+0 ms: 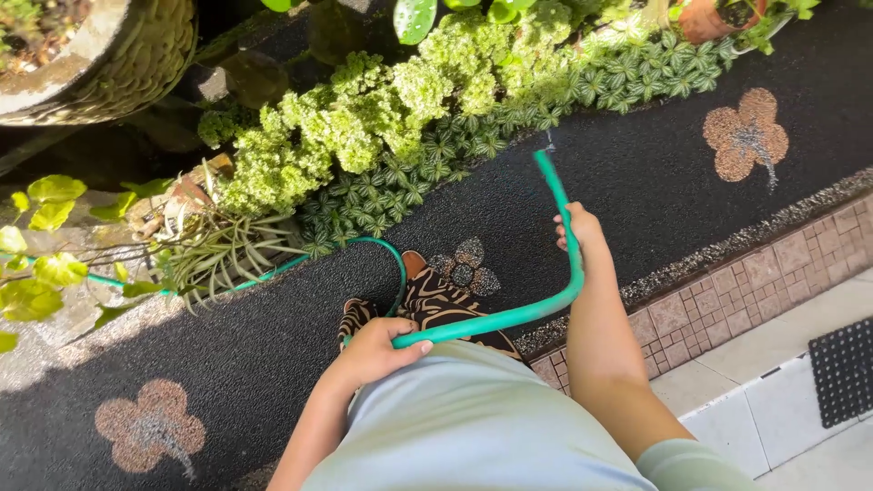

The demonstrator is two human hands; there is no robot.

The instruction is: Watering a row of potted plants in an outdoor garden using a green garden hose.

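Dark pebbled garden path (637,182) with inlaid flower shapes runs beside a bed of pale green leafy plants (364,127). Right hand (579,232) is clenched around the green rubber hose (509,318) near its nozzle end, aimed at the plants; left hand (377,350) grips it lower, by the waist.

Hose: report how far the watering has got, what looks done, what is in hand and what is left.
Done: nothing certain; no wet patch is clear on the dark path. In hand: the right hand grips the green hose near its tip, aimed at the low green plants, with a thin spray at the nozzle; the left hand holds the hose further back. Left: cannot tell which plants have been watered.
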